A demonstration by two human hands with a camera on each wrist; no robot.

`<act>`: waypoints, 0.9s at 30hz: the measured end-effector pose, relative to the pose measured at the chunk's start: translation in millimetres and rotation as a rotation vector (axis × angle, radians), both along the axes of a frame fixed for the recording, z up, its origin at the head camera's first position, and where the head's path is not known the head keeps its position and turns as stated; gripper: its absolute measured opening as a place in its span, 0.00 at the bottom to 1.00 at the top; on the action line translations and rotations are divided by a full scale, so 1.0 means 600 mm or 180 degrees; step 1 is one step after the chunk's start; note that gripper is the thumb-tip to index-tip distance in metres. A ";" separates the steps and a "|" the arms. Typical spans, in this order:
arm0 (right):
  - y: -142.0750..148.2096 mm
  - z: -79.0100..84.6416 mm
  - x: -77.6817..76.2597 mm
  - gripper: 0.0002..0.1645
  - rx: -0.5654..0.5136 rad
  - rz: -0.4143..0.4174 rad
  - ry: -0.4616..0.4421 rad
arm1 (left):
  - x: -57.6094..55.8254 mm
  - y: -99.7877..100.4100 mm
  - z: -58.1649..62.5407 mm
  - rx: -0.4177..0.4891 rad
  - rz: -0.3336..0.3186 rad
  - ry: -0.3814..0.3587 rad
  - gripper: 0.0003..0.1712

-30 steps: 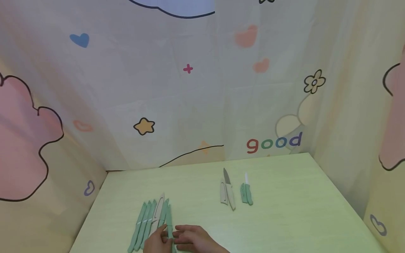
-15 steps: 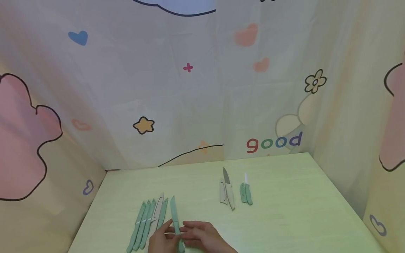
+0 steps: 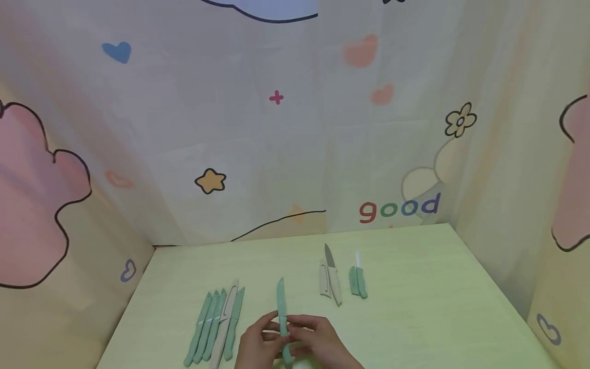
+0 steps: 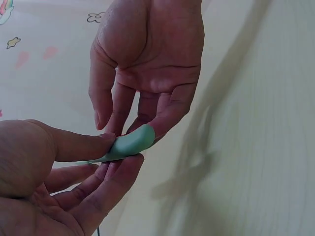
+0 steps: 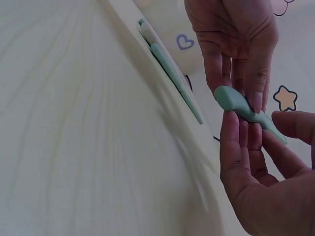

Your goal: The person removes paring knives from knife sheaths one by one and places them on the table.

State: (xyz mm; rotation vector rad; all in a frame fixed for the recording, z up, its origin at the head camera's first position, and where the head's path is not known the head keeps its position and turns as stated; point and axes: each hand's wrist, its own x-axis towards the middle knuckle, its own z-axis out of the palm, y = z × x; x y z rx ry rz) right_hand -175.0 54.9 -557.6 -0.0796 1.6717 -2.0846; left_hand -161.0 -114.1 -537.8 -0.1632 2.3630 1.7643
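Note:
A green knife in a matching sheath (image 3: 281, 297) stands raised between my hands in the head view. My left hand (image 3: 260, 341) pinches its handle (image 4: 133, 142), thumb on top and fingers beneath, as the left wrist view shows. Fingers of my right hand (image 3: 318, 338) touch the handle from the other side. In the right wrist view that hand's thumb (image 5: 295, 125) stays apart from the knife. Left of my hands lies a row of sheathed knives, several green (image 3: 234, 312) and one white (image 3: 226, 318).
Farther back on the pale table (image 3: 415, 307) lie a bare-bladed white knife (image 3: 335, 282) beside its sheath (image 3: 325, 279), and a small green knife (image 3: 361, 282) beside its sheath (image 3: 354, 281). A patterned curtain (image 3: 230, 128) rises behind the table and along both sides.
Both hands have moved right, away from the row, with the green knife. It was at the row's right end and is now raised off the table. The other knives keep their places.

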 end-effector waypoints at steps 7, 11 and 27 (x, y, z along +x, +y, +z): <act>0.026 0.010 -0.001 0.22 0.0042 -0.0167 0.0055 | -0.002 0.026 0.005 0.0104 -0.0106 0.0241 0.33; 0.039 0.015 0.001 0.23 0.0022 -0.0236 0.0071 | -0.004 0.040 0.003 0.0243 -0.0118 0.0225 0.32; 0.082 0.015 0.006 0.26 0.0131 -0.0557 0.0089 | -0.014 0.086 -0.006 0.0605 -0.0305 0.0356 0.33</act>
